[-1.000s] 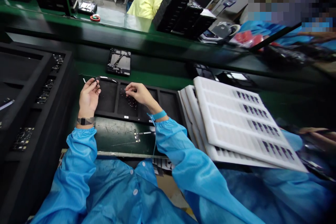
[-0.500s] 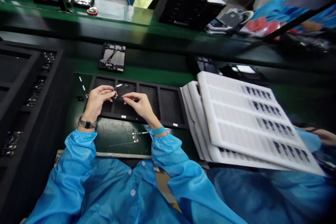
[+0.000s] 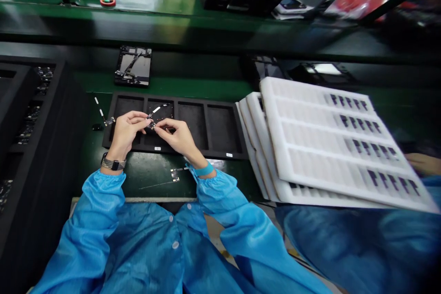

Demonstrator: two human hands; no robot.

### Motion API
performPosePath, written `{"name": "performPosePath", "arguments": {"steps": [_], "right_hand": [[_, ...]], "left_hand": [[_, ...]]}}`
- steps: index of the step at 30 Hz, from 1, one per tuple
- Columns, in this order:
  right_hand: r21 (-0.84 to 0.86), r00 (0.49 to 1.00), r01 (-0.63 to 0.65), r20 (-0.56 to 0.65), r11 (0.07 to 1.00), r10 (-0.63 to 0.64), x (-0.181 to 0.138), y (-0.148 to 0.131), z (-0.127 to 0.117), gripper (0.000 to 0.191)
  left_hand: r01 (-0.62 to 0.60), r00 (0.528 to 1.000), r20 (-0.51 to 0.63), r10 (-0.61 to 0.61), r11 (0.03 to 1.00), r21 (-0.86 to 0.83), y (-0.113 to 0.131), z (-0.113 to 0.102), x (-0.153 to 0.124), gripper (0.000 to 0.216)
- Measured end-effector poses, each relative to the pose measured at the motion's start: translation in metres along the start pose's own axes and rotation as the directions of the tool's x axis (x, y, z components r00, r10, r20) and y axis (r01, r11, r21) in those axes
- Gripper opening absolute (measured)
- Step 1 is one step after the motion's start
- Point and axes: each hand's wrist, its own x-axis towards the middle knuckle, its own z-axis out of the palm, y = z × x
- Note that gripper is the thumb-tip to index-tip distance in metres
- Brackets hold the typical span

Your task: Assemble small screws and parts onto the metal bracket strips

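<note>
My left hand [image 3: 127, 132] pinches a small circuit board [image 3: 151, 125] that has a thin flex cable with a white strip sticking up from it. My right hand [image 3: 179, 137] is closed at the board's right edge, thumb and forefinger on it; anything tiny between those fingertips is hidden. Both hands are over a black foam tray [image 3: 206, 124] with several compartments, and small bits lie in the one behind the board. A second circuit board [image 3: 109, 121] with a cable rests at the tray's left end. Another circuit board [image 3: 175, 175] lies in front of the tray, near my right wrist.
Stacked white foam trays [image 3: 285, 135] holding dark parts stand at right. Tall black foam trays [image 3: 65, 124] with circuit boards rise at left. A device housing [image 3: 133, 66] lies behind the tray, and a small black piece [image 3: 97, 127] beside it. Someone's arm [image 3: 423, 164] shows far right.
My right hand has moved left, and its fingertips now meet the circuit board in my left hand. The view has shifted slightly downward and to the right.
</note>
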Motion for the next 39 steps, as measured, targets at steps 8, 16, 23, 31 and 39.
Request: {"name": "performPosePath", "arguments": {"steps": [8,16,23,31,39], "right_hand": [[-0.012,0.998,0.013,-0.064,1.0,-0.014,-0.0022,-0.0056,0.0012,0.016],[-0.013,0.998,-0.005,-0.067,1.0,0.004,-0.0029,-0.0042,0.0011,0.017],[-0.042,0.999,-0.022,-0.037,0.999,0.02,-0.0034,-0.0028,-0.0012,0.018],[-0.032,1.0,-0.028,0.007,0.999,0.028,-0.0012,-0.0022,-0.0064,0.02],[-0.028,0.999,-0.039,-0.034,0.999,0.038,-0.0032,-0.0011,-0.0034,0.023]], "left_hand": [[-0.02,0.999,-0.039,0.021,1.0,0.022,0.0031,0.0015,-0.0022,0.037],[-0.021,1.0,0.003,0.021,0.999,0.044,0.0028,0.0012,-0.0026,0.038],[-0.011,1.0,0.006,0.011,0.999,0.051,0.0019,0.0016,-0.0029,0.034],[-0.001,1.0,0.014,0.0,0.999,0.052,0.001,0.0002,-0.0024,0.026],[-0.001,1.0,0.009,0.0,0.998,0.057,-0.001,0.0005,-0.0025,0.029]]}}
